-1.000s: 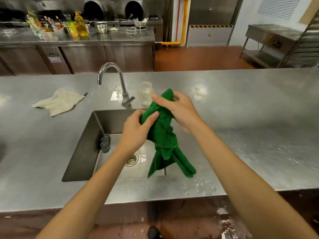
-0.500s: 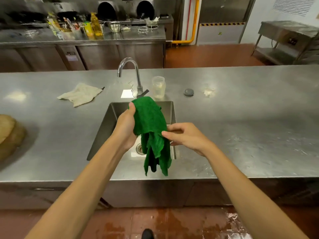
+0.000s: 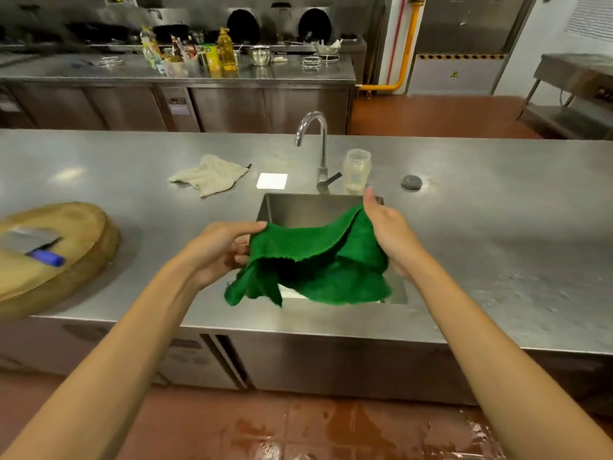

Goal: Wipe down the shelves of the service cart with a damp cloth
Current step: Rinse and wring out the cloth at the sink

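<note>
The left hand (image 3: 219, 250) and right hand (image 3: 388, 227) each pinch an edge of the green terry cloth (image 3: 315, 263), stretched above the steel sink (image 3: 298, 207). The sink sits near the front edge of the stainless bench (image 3: 497, 244); bare steel spreads rightward.

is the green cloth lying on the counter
No, both hands, left and right, hold the green cloth spread in the air over the sink.

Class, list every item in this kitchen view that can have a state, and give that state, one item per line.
green cloth: spread open, held over the sink
left hand: gripping the cloth's left edge
right hand: gripping the cloth's right edge
faucet: no water visible
clear jar: upright, lidless
beige rag: crumpled, lying on the counter
cleaver: lying flat on the chopping block
</note>
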The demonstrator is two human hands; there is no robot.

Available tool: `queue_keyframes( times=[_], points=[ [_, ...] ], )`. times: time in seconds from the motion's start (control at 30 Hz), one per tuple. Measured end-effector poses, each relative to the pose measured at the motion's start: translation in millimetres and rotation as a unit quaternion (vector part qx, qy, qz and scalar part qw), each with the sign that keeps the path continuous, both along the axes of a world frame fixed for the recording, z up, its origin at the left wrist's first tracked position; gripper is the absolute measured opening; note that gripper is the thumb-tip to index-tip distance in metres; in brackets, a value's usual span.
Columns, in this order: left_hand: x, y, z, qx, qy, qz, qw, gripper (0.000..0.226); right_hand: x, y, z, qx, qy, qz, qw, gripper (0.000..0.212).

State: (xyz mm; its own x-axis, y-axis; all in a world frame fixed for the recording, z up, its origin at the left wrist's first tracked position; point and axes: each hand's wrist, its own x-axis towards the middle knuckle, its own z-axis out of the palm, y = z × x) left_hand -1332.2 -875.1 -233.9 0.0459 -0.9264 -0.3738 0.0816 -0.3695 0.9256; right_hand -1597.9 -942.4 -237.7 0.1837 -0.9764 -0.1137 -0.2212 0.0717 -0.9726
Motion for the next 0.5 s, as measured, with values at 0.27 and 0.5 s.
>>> queue_keyframes(
  times=[0.27, 0.5],
  points=[
    [98, 21, -22, -0.046, -0.154, 0.068, 0.985, 0.019, 67, 14, 16, -0.026, 0.172, 0.102, 0.979, 0.066],
    [139, 30, -36, -0.059, -0.201, 0.04, 0.977, 0.047, 134, 23, 18, -0.207, 0.283, 0.102, 0.931, 0.058]
  ],
)
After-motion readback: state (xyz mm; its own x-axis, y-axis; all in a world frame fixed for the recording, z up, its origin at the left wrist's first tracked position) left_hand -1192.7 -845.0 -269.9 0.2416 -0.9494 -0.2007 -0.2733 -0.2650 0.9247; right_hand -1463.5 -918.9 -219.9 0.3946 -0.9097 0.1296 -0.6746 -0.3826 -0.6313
